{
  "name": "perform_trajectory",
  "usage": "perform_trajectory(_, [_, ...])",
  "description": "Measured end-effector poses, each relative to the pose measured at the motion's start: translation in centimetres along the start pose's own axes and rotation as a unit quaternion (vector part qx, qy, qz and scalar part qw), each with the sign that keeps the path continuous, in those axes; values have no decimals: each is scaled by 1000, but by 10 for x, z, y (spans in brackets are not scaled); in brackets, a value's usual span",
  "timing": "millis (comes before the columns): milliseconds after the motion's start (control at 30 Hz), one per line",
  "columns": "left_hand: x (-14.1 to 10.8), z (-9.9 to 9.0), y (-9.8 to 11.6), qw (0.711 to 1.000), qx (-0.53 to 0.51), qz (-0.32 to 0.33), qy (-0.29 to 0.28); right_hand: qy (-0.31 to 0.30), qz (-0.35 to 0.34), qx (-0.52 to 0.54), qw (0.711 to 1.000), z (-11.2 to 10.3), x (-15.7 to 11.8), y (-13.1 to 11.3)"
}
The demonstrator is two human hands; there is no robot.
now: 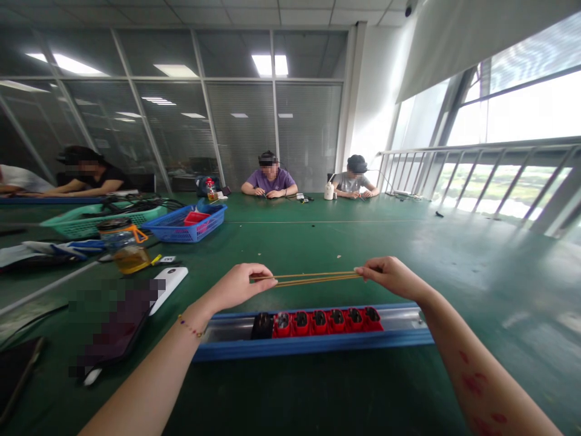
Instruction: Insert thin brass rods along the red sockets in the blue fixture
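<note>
A yellow rubber band (318, 278) is stretched taut between my two hands above the green table (318, 242). My left hand (238, 286) pinches its left end and my right hand (390, 275) pinches its right end. Just below them lies a blue and silver rail (399, 324) holding a row of several red parts (327, 321) with a black one (262, 326) at the left end. A beaded bracelet (190, 328) is on my left wrist.
A white device (167, 286) and a dark phone lie at my left. A lidded jar (123, 243), a blue basket (188, 224) and a green basket (91, 221) stand further left. Three people sit along the far and left sides. A railing and windows run along the right.
</note>
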State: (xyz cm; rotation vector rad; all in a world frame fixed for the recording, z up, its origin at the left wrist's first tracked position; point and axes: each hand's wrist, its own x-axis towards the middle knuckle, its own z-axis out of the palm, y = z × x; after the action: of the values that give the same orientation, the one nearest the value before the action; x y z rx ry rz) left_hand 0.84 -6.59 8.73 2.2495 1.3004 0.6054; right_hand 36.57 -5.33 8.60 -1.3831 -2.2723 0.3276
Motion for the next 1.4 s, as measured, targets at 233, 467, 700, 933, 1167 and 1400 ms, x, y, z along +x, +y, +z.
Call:
perform_trajectory(233, [-18,-9,16,980,-74,-18,-184,6,-22,-18,1000,-23,-15,-21])
perform_trajectory(467, [-26,-14,34,997,-56,-18,-41,-17,-31,-1,999,-30,-24,-36])
perform_trajectory(700, [-28,-13,33,998,-47,-32,-25,-72,-24,0,997,-24,-21,-36])
perform_trajectory(933, [-24,-2,26,990,-3,-55,-126,-280,23,8,960,-18,-24,-19])
perform_trajectory(1167, [-21,6,22,986,36,-62,-149,-291,47,24,955,-10,-25,-13])
perform_trajectory(1400, [-23,3,17,981,27,-79,-176,-278,50,1,959,-7,-23,-11])
